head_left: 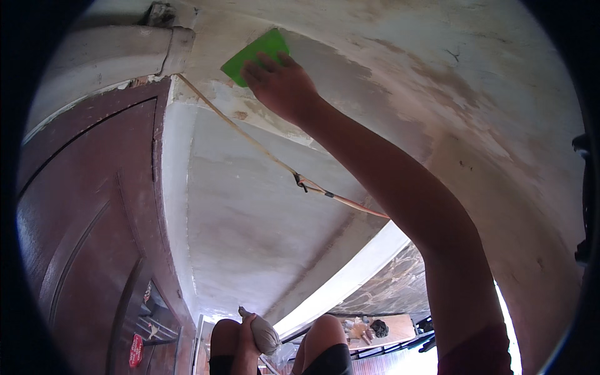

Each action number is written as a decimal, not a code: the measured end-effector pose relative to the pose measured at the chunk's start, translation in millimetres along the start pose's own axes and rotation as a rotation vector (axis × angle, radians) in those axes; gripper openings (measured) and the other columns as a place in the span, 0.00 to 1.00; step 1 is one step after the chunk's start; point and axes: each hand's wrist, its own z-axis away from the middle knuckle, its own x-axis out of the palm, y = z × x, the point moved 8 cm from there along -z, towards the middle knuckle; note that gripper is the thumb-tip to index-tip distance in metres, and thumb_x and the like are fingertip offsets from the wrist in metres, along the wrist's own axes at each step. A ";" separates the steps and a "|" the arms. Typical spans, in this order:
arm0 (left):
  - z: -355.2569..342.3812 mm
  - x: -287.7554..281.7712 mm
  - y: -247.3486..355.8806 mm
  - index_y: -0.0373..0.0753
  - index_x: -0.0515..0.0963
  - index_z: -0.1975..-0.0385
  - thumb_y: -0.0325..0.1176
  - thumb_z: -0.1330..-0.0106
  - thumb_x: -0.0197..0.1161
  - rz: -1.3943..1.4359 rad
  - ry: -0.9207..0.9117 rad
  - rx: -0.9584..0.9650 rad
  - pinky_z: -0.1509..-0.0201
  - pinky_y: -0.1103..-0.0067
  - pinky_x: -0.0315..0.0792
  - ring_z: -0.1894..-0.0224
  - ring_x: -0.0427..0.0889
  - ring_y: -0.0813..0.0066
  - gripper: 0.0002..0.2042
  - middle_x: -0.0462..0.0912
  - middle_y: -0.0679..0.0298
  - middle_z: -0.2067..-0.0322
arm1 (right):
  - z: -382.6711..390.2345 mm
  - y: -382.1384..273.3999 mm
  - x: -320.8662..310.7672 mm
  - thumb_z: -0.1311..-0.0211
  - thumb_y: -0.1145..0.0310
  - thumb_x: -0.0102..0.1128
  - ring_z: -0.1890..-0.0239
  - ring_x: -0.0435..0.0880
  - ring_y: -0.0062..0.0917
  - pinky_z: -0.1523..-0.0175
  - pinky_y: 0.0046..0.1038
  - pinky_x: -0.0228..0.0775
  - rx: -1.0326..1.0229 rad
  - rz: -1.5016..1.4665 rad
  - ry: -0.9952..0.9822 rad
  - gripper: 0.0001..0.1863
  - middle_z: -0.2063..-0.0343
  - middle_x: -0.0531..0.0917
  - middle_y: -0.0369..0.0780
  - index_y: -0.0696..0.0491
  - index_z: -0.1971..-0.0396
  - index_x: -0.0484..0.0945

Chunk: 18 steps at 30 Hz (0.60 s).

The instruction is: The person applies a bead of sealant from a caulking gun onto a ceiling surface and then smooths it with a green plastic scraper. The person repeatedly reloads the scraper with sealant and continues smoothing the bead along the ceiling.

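Note:
My right hand (282,87) is raised high and grips a green flat plastic spreader (251,55), its fingers lying over the near side. The spreader rests against the plastered wall (331,65), at the edge of a darker grey, damp-looking patch. Low down by my knees, my left hand (247,340) is closed around a plastic bag (267,337) filled with grey paste. The bag's twisted neck sticks up above the fingers.
A cord (244,134) with a dark hook runs diagonally from the door frame's top corner to behind my right arm. At left stands a brown panelled door (87,194). Below, a wooden board (400,328) carries several small items beside a stone-patterned surface (387,284).

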 end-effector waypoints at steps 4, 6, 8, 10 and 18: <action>0.3 -2.0 4.1 0.45 0.69 0.63 0.46 0.42 0.60 0.001 0.013 0.026 0.60 0.68 0.76 0.67 0.78 0.67 0.15 0.74 0.64 0.70 | 16.7 -0.3 19.2 0.47 0.69 0.59 0.39 0.72 0.28 0.39 0.41 0.68 -0.040 -0.016 0.008 0.20 0.48 0.78 0.34 0.50 0.51 0.75; 0.9 -3.4 4.6 0.45 0.69 0.63 0.46 0.42 0.60 -0.012 0.059 0.038 0.60 0.68 0.75 0.67 0.77 0.67 0.15 0.74 0.64 0.70 | 42.7 10.6 23.0 0.46 0.70 0.59 0.39 0.71 0.31 0.38 0.41 0.66 -0.038 -0.033 -0.057 0.23 0.46 0.76 0.36 0.51 0.48 0.73; 1.3 -2.8 7.1 0.44 0.69 0.63 0.46 0.43 0.60 -0.041 0.088 0.043 0.60 0.68 0.75 0.66 0.77 0.68 0.15 0.73 0.64 0.70 | 68.8 14.1 20.9 0.46 0.70 0.58 0.39 0.71 0.31 0.38 0.41 0.65 -0.074 0.017 -0.089 0.24 0.44 0.75 0.36 0.51 0.46 0.72; 2.5 -1.7 8.0 0.44 0.69 0.62 0.46 0.43 0.60 -0.053 0.093 0.048 0.60 0.68 0.75 0.67 0.77 0.68 0.15 0.73 0.64 0.70 | 95.9 19.6 17.9 0.46 0.71 0.57 0.39 0.70 0.32 0.37 0.42 0.65 -0.086 0.035 -0.144 0.25 0.43 0.74 0.37 0.51 0.44 0.71; -6.2 -9.9 3.3 0.45 0.69 0.61 0.46 0.42 0.60 -0.009 0.031 0.037 0.59 0.68 0.75 0.66 0.77 0.68 0.15 0.73 0.64 0.69 | 213.4 26.2 1.2 0.46 0.72 0.56 0.36 0.68 0.33 0.35 0.43 0.63 0.008 -0.092 -0.418 0.28 0.40 0.71 0.38 0.51 0.42 0.69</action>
